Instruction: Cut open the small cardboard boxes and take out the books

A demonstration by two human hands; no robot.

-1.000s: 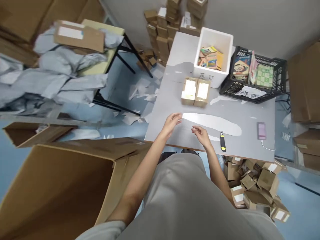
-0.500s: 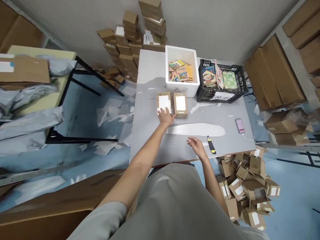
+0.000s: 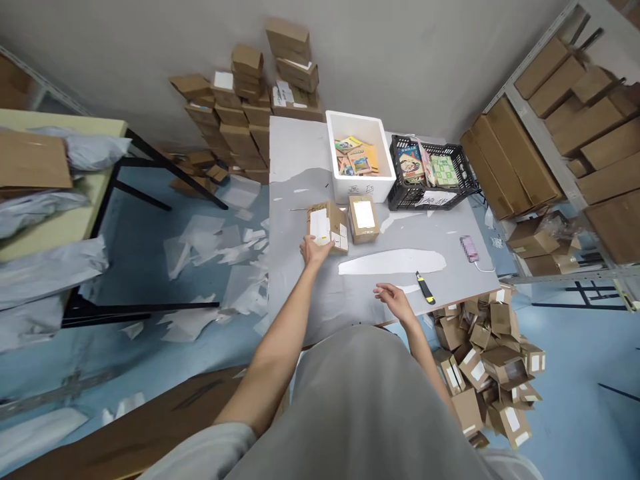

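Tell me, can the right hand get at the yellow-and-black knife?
Probably yes: the right hand looks empty, the knife lies close by on the table, and nothing stands between them.

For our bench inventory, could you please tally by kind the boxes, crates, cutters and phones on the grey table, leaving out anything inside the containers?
Cardboard boxes: 2
White foam box: 1
Black crate: 1
Box cutter: 1
Phone: 1
Total: 6

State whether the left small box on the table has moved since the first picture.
Yes. Judged against the long white patch, the left small box has shifted left and slightly toward the viewer.
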